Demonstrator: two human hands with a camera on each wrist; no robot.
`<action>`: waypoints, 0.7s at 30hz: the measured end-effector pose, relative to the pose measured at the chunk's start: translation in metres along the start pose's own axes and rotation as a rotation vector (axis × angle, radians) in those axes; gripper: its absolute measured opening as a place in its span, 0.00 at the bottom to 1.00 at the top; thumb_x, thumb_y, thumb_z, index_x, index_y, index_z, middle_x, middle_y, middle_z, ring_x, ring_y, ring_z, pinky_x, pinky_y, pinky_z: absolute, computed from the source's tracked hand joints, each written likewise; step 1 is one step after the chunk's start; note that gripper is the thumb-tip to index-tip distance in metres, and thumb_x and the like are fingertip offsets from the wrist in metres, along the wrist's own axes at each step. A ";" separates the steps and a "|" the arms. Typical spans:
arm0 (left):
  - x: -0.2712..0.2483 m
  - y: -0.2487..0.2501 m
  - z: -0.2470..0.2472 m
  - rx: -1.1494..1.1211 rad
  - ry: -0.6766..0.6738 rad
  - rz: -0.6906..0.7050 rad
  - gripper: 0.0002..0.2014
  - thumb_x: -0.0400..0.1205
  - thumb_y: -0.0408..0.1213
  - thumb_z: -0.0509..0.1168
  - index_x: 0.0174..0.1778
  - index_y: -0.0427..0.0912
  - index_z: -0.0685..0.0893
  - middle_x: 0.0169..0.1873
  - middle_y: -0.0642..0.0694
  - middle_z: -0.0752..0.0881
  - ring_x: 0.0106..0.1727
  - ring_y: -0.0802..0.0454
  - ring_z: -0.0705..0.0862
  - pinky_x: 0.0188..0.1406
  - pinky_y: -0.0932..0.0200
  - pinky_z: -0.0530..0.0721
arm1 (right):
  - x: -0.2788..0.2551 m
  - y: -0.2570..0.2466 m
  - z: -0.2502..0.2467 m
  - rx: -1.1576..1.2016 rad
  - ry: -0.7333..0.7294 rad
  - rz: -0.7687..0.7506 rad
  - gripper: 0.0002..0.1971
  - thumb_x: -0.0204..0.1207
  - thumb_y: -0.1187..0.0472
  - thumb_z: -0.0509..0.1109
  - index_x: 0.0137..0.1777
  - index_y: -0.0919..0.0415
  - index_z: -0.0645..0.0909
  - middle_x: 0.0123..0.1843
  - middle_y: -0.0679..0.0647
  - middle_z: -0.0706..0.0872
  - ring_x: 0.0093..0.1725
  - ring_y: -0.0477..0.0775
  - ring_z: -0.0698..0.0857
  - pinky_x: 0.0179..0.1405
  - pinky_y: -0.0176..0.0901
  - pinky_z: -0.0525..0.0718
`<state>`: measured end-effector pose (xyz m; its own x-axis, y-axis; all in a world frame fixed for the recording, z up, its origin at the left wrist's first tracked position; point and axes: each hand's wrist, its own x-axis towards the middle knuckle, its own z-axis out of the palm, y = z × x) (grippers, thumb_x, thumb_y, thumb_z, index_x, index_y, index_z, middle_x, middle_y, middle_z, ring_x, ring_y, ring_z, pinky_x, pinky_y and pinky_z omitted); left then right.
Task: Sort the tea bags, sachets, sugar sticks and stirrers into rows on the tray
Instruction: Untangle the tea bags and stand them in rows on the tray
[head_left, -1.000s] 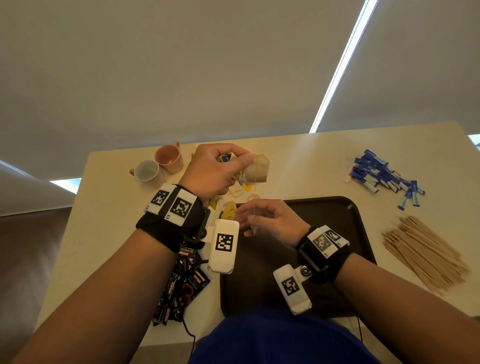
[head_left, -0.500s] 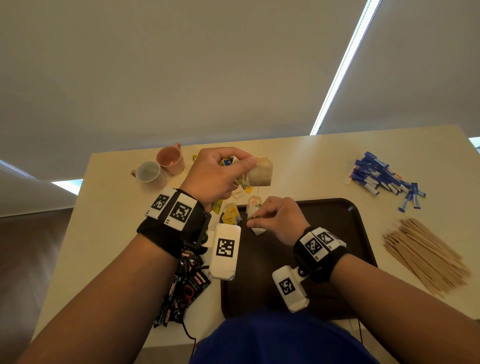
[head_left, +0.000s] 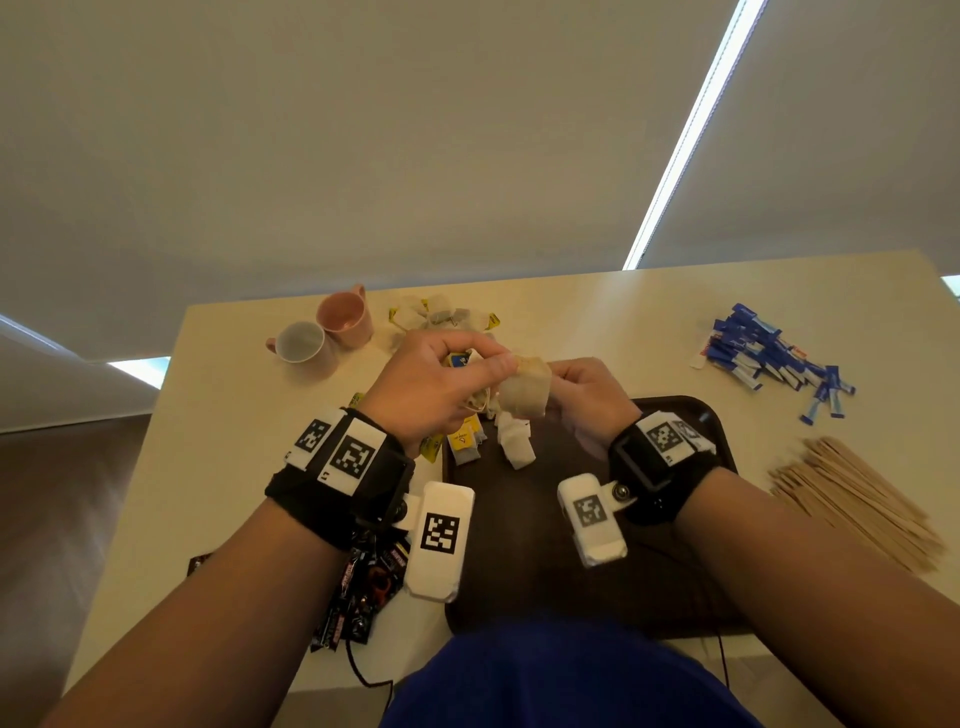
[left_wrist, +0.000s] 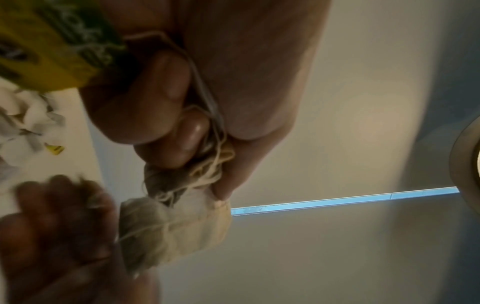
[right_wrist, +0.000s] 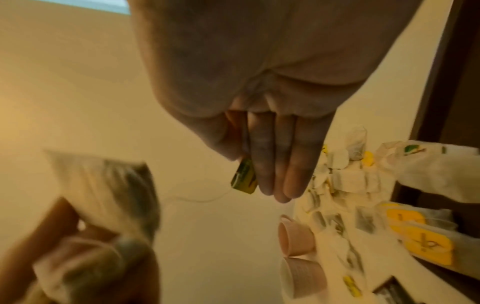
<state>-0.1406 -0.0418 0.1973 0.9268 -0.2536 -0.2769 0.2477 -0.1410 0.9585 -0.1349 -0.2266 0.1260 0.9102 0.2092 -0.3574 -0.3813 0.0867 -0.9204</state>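
My left hand (head_left: 483, 366) is raised over the far left corner of the dark brown tray (head_left: 675, 571) and grips a bunch of tea bags (left_wrist: 174, 224) by their tangled strings; one beige bag (head_left: 524, 389) sticks out to the right. Just right of it, my right hand (head_left: 582, 387) pinches a small yellow-green tea bag tag (right_wrist: 244, 178) between thumb and fingers, and a thin thread runs from the tag to the bunch. Two tea bags lie on the tray's far left corner, a yellow-tagged one (head_left: 465, 441) and a white one (head_left: 514, 441).
More tea bags (head_left: 441, 317) lie heaped on the table beyond my hands, next to two cups (head_left: 322, 335). Blue sugar sticks (head_left: 769, 358) and wooden stirrers (head_left: 852, 499) lie right of the tray. Dark sachets (head_left: 363, 587) lie at its left.
My right hand has left a white tea bag on the tray and risen to the bunch in my left hand, where it now pinches a tag. The left hand has hardly moved.
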 end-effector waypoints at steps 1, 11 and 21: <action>-0.001 -0.005 0.000 0.015 -0.004 -0.011 0.04 0.82 0.39 0.72 0.42 0.46 0.90 0.31 0.37 0.79 0.16 0.55 0.65 0.15 0.67 0.62 | 0.001 -0.005 0.000 -0.016 0.028 -0.053 0.08 0.83 0.67 0.67 0.54 0.69 0.88 0.51 0.67 0.91 0.48 0.58 0.90 0.48 0.47 0.90; 0.000 -0.038 0.008 0.074 0.047 -0.149 0.04 0.81 0.39 0.73 0.42 0.45 0.90 0.31 0.44 0.82 0.16 0.61 0.71 0.14 0.68 0.66 | -0.001 -0.039 0.003 -0.290 0.029 -0.355 0.06 0.78 0.67 0.74 0.54 0.64 0.88 0.49 0.62 0.92 0.48 0.60 0.90 0.47 0.45 0.89; 0.006 -0.038 0.007 -0.014 0.083 -0.171 0.06 0.84 0.37 0.70 0.42 0.44 0.88 0.26 0.44 0.77 0.16 0.57 0.66 0.16 0.67 0.63 | -0.023 -0.051 -0.006 -0.468 -0.204 -0.333 0.07 0.79 0.66 0.72 0.53 0.68 0.88 0.33 0.56 0.90 0.29 0.49 0.87 0.27 0.36 0.84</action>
<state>-0.1461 -0.0450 0.1584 0.8907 -0.1470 -0.4302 0.4074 -0.1618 0.8988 -0.1358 -0.2419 0.1800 0.9012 0.4313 -0.0435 0.0722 -0.2483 -0.9660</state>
